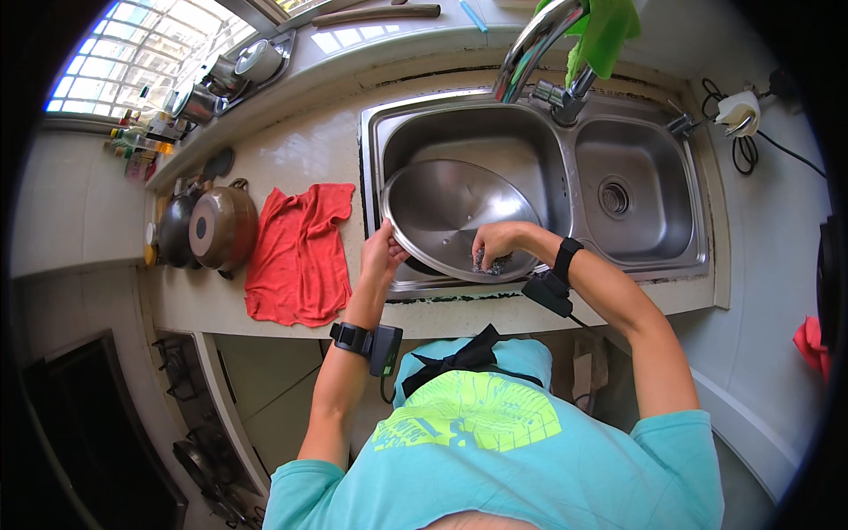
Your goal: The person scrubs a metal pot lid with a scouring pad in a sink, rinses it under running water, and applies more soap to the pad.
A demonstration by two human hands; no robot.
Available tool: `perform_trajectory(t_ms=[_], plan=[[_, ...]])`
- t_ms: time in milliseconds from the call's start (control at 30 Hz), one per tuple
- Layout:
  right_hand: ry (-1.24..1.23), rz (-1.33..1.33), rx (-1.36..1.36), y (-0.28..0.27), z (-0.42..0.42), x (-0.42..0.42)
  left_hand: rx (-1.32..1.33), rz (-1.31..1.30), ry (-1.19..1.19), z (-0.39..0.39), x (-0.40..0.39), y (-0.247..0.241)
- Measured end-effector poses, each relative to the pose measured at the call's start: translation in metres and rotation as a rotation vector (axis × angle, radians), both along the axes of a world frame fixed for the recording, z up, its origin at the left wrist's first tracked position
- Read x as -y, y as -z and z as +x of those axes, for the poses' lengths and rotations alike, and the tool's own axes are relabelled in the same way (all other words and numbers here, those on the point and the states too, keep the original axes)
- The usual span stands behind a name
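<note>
A wide stainless steel basin (457, 199) sits tilted in the larger left bowl of a double sink (464, 122). My left hand (384, 252) grips its rim at the left, thumb on top and fingers underneath. Inside the basin, at the near right, my right hand (497, 242) presses a metal scouring pad (490, 266) against the inner wall; the fingers partly hide the pad. A few water drops show on the basin's bottom. Above the sink arches a chrome faucet (536, 50), with a green cloth (606, 40) draped over it.
Left of the sink, a red cloth (301, 258) lies spread on the counter (291, 156). Beyond it, a brown pot (222, 228) and a dark pan (175, 232) lean on their sides. Lidded pots (258, 61) and bottles (142, 142) line the window ledge. The smaller sink bowl (636, 179) has a drain strainer.
</note>
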State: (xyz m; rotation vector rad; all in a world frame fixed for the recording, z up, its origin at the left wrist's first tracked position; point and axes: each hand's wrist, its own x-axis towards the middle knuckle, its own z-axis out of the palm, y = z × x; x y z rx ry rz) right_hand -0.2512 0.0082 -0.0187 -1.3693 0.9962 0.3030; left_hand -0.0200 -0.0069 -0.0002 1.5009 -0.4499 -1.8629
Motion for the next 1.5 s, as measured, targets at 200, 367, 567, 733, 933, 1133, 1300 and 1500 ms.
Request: perform_trajectory(t_ms=[200, 367, 567, 733, 933, 1133, 1300, 1500], plan=[[0.190, -0.026, 0.118, -0.006, 0.024, 0.005, -0.106, 0.112, 0.080, -0.019, -0.039, -0.027], [0.485, 0.063, 0.156, -0.014, 0.057, 0.019, -0.087, 0.057, 0.129, -0.019, -0.045, -0.017], [0.106, -0.047, 0.026, -0.006, 0.009, -0.001, -0.043, 0.014, 0.146, -0.021, -0.040, -0.021], [-0.100, -0.137, -0.120, 0.010, -0.022, -0.006, -0.045, -0.006, 0.155, -0.021, -0.039, -0.018], [-0.064, -0.335, -0.025, -0.001, -0.029, -0.004, -0.093, -0.044, 0.145, -0.015, -0.040, -0.016], [0.370, -0.577, 0.276, -0.050, 0.035, 0.015, -0.152, -0.025, 0.127, -0.007, -0.039, -0.007], [0.273, -0.759, 0.282, -0.032, 0.072, 0.014, -0.138, -0.035, 0.101, -0.011, -0.037, -0.008], [0.144, -0.592, 0.358, -0.033, 0.031, -0.017, -0.043, -0.055, 0.101, -0.013, -0.034, -0.006]])
